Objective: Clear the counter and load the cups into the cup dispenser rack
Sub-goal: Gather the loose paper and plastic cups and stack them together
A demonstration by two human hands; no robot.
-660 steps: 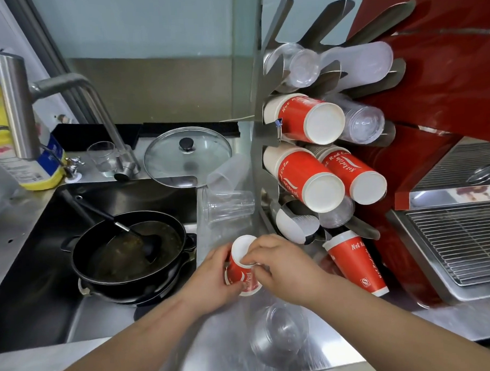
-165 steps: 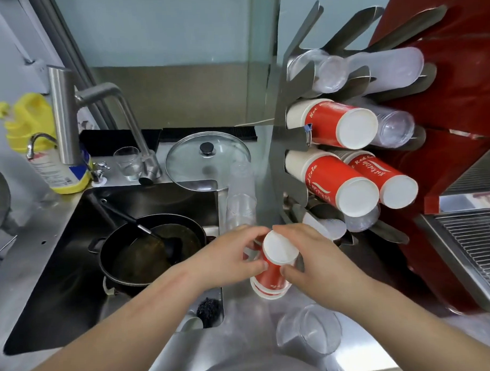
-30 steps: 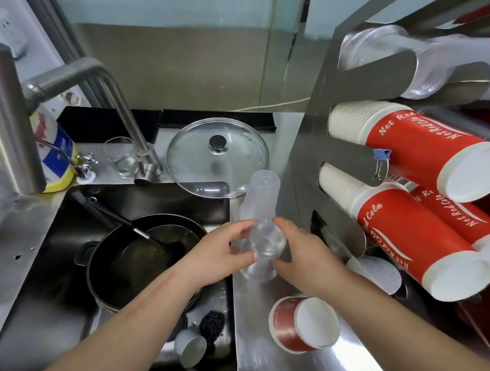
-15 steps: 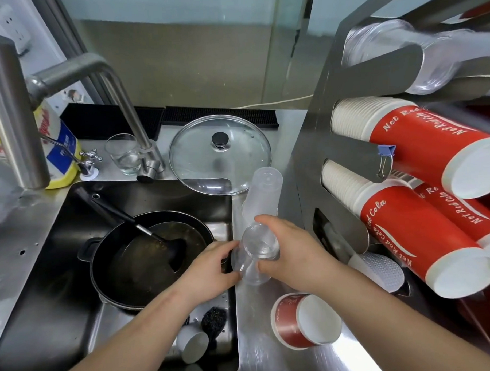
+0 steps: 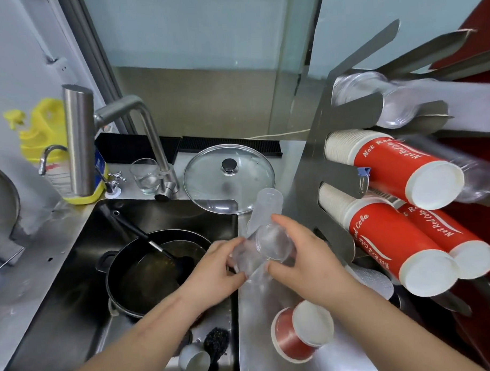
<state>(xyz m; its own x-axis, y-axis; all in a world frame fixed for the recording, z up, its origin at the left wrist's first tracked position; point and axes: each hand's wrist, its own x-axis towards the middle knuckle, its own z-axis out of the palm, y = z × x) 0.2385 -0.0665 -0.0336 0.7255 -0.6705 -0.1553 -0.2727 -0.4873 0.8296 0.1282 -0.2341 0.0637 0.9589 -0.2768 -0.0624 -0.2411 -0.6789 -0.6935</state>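
Both hands hold a stack of clear plastic cups (image 5: 264,247) tilted above the steel counter (image 5: 259,318). My left hand (image 5: 217,269) grips its lower end, my right hand (image 5: 302,255) wraps the upper end. A frosted plastic cup stack (image 5: 267,209) stands just behind. A short stack of red paper cups (image 5: 302,334) rests upside down near the front. At the right, the metal cup dispenser rack (image 5: 318,171) carries long red paper cup stacks (image 5: 392,235) and clear cups (image 5: 374,100) in its top slots.
A sink (image 5: 74,274) at the left holds a black pan (image 5: 155,269) with a ladle, a small cup and a scrubber. A glass lid (image 5: 228,177), a drinking glass (image 5: 145,176), the faucet (image 5: 142,133) and a yellow bottle (image 5: 44,131) stand behind it.
The clear cup stack has risen off the counter and tilted, with my left hand slid down to its lower end. The camera has pulled back a little.
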